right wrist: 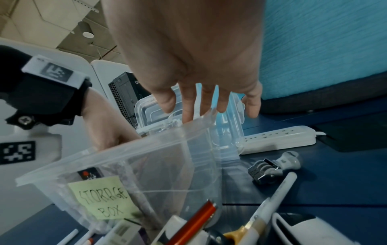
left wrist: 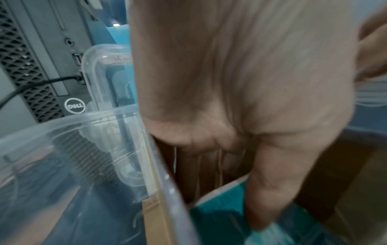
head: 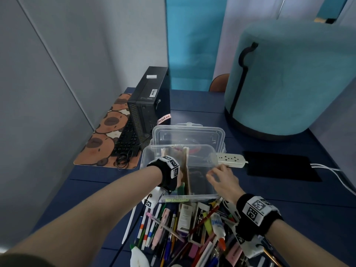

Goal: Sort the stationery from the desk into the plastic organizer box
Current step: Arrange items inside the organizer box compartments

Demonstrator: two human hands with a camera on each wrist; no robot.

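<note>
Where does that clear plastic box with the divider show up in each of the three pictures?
Head: clear box, centre, between both hands.
Left wrist: its rim runs diagonally across the lower left.
Right wrist: lower left, bearing a yellow note.
Shared landmark: the black computer tower behind the box.

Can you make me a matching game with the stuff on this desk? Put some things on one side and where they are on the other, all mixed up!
Things:
1. yellow sticky note
2. black computer tower
3. white power strip
4. teal packet

Places:
A. right of the clear plastic organizer box
B. inside the box, under the left hand
C. stuck on the box's front wall
D. standing left of the box, behind it

Pairs: 1-C, 2-D, 3-A, 4-B
</note>
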